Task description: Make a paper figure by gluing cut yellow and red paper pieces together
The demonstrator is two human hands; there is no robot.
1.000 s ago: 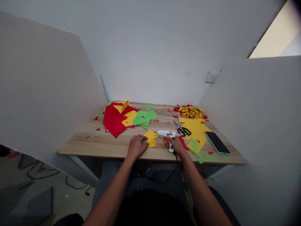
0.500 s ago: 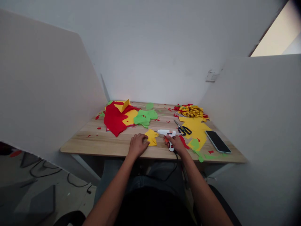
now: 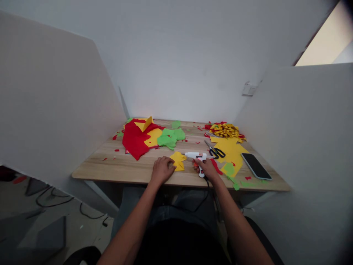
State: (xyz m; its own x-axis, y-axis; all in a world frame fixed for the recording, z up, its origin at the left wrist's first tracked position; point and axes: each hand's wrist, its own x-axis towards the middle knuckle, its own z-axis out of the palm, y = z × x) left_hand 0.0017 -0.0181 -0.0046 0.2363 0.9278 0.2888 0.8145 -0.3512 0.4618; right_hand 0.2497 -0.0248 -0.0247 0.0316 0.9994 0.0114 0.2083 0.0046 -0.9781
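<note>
The cord hangs over the near edge of the table from the glue gun, which serves as the landmark here. The right hand is wrapped around the gun's handle, fingers at the orange trigger. The left hand lies left of the gun, thumb and bent fingers close together at the edge of the folded yellow paper; whether they pinch it or only press it down, I cannot tell. That paper sits on the table just left of the gun, under its nozzle end; whether the tip touches it is too small to see.

The step looks like laying glue on the fold. To do it well, I would anchor the paper flat, squeeze lightly for a thin bead, and leave room between the left fingertips and the hot tip. Slack in the cord should stop it tugging the gun.

As for writing, the gun's barrel bears a small dark and reddish mark, too small to read. The phone, right of the gun, shows a dark screen and no legible brand. The scissors, beyond the gun to its right, show no readable lettering either.
</note>
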